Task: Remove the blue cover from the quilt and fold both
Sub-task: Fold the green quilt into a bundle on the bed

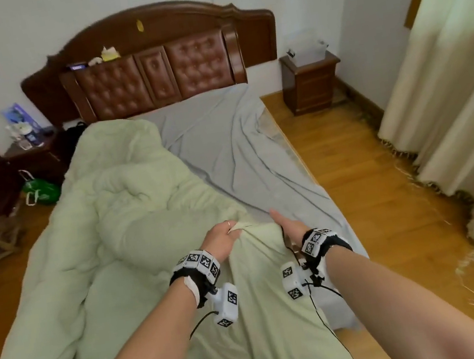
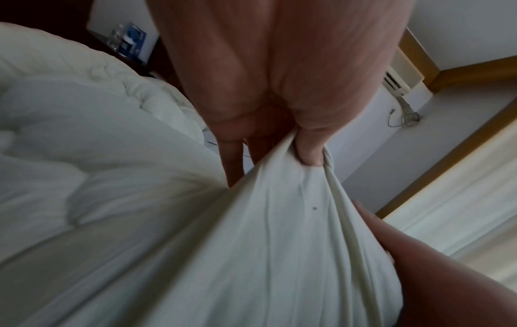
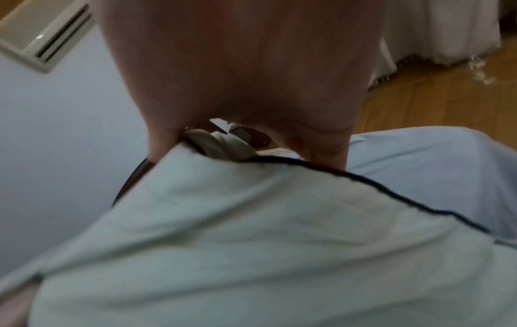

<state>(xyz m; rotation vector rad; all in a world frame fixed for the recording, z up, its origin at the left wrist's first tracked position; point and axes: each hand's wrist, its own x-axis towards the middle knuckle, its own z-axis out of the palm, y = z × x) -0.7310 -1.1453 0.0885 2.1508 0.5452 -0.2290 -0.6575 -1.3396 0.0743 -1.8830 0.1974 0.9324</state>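
While clamping left-hand fingers [image 2: 309, 152] on a fold of pale green cloth [image 1: 264, 299] and right-hand fingers [image 3: 327, 152] over its dark-trimmed edge [image 3: 363, 179], keeping both pulls level; leaving the quilt [image 1: 78, 204] bunched on the bed [image 1: 273, 130] beside the spread blue cover [image 1: 225, 150]; seeing that trim only from the right wrist.

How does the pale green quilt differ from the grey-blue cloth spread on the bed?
The pale green quilt is thick and puffy, bunched in big folds; the grey-blue cloth is thin and lies flat with shallow creases. The quilt fills the left side of the bed, the cloth the right. The left hand grips quilt fabric; the right hand lies at the seam between them. Both rest on the bed.
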